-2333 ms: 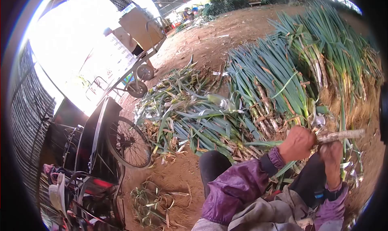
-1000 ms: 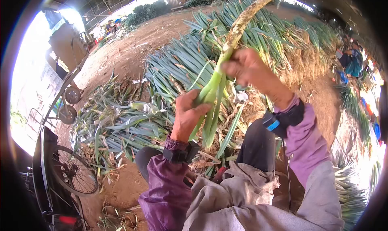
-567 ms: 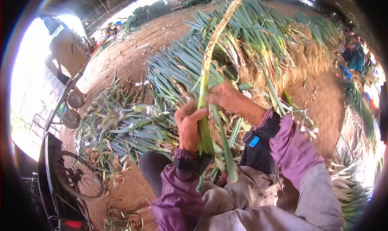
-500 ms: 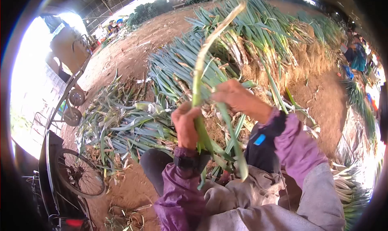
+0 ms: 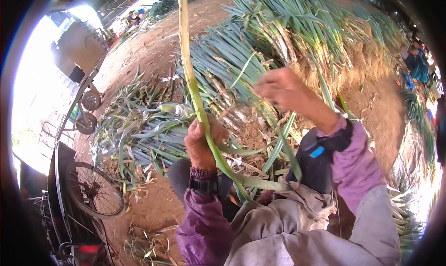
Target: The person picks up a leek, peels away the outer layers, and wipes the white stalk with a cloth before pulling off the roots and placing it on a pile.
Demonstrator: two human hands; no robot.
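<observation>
Leftward-swung stalk (image 5: 191, 80) in left hand (image 5: 202, 142), right hand (image 5: 283, 91) raised, leek pile (image 5: 297, 24) behind

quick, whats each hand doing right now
Left hand: closed around the green onion stalk.
Right hand: blurred, looks closed on a loose outer leaf.

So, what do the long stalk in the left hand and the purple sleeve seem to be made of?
The long pale green stalk that the left hand grips looks like plant matter, probably a leek or large onion: fibrous, matt, tan above, leaves splitting off below. The purple sleeve seems thin synthetic cloth, slightly shiny, sharply wrinkled; the fibre is unclear.
</observation>
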